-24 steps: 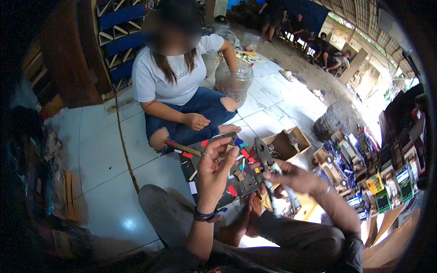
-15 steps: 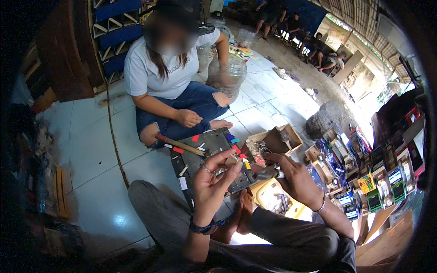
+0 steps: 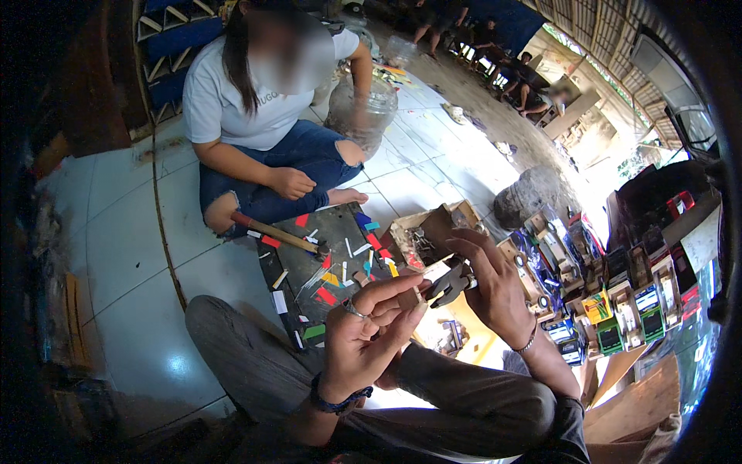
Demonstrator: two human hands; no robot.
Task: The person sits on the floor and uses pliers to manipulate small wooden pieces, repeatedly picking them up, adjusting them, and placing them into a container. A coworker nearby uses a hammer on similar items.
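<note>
My left hand [image 3: 367, 329] pinches a small wooden block [image 3: 409, 299] between thumb and fingertips. A pair of pliers [image 3: 450, 283] with dark jaws sits in my right hand [image 3: 495, 290], the fingers wrapped round its handles. The jaws lie right beside the block; whether they touch it I cannot tell. Below and beyond my hands lies a dark board [image 3: 274, 263] strewn with red, white, yellow and green scraps. A hammer [image 3: 280, 234] with a wooden handle rests across it.
Past my right hand stands an open wooden box [image 3: 398, 232] with small metal pieces. Several wooden toy trucks [image 3: 595, 309] crowd the right side. A yellow container [image 3: 487, 352] is under my right hand. Opposite, a person in a white shirt [image 3: 267, 93] sits cross-legged beside a clear plastic jar [image 3: 363, 112].
The pliers have turned, and their jaws have come up close to the block. My left hand still pinches the block. The whole view has shifted, so the surroundings appear further left.
</note>
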